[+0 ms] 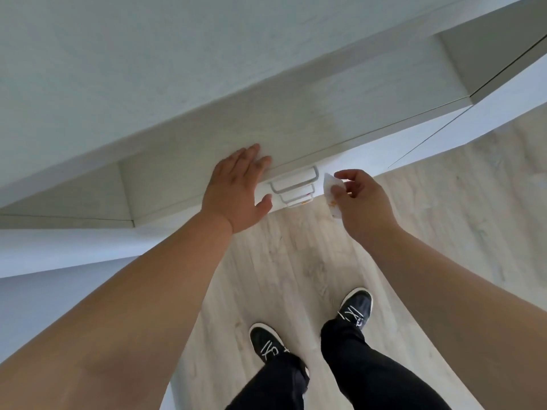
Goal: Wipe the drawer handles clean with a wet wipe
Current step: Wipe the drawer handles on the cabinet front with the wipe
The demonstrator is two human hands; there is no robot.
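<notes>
Pale wood-grain floor (296, 261) below; a white chest of drawers (207, 113) fills the upper half, seen steeply from above so that its drawer fronts are foreshortened. Three white bar handles appear stacked under the top edge: the top handle (296, 180), the middle handle (296, 196) and the bottom handle (299, 204), the last carrying a small orange smear near its right end.

The left hand (236, 187) lies flat on the chest's top edge, fingers straight and spread, thumb hanging down the front just left of the handles; it grips nothing. The right hand (361, 202) pinches a crumpled wet wipe (333, 192) between thumb and fingertips, just to the right of the handles and apart from them. The wipe shows orange-brown marks on its lower part.

Judged progress: the stained wipe suggests some wiping is done, but which handles are finished cannot be told. The residue on the bottom handle indicates that at least this one is left. The person's dark shoes (355, 306) stand close to the chest.
</notes>
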